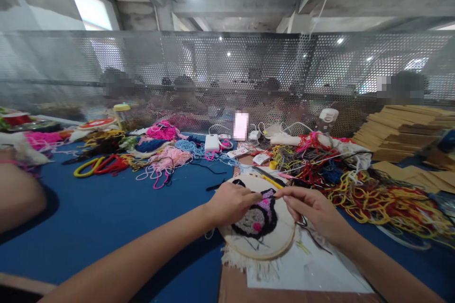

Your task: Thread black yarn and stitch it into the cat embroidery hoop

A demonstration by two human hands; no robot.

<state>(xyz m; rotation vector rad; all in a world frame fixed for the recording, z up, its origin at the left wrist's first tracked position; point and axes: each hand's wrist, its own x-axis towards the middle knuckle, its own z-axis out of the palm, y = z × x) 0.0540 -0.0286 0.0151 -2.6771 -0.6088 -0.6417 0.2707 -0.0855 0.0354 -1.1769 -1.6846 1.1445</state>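
Note:
A round embroidery hoop (pixel 275 245) lies on the blue table (pixel 106 218) in front of me, with a tufted black, grey and pink figure (pixel 256 218) in its cloth. My left hand (pixel 229 202) rests on the hoop's left side, fingertips pinched at the purple top of the figure. My right hand (pixel 311 208) comes from the right, thumb and forefinger pinched close to the left fingertips, seemingly on a thin strand of yarn. Whether a needle is held is too small to tell. A yellow pencil-like tool (pixel 272 181) lies across the hoop's far edge.
Tangled yarn in yellow and red (pixel 384 199) spreads right of the hoop; pink, blue and black yarn (pixel 159 151) lies far left. Cardboard sheets (pixel 401 128) are stacked at the back right. White chargers and cables (pixel 249 139) sit by a perforated metal screen (pixel 227 75). Another person's arm (pixel 17 194) is at left.

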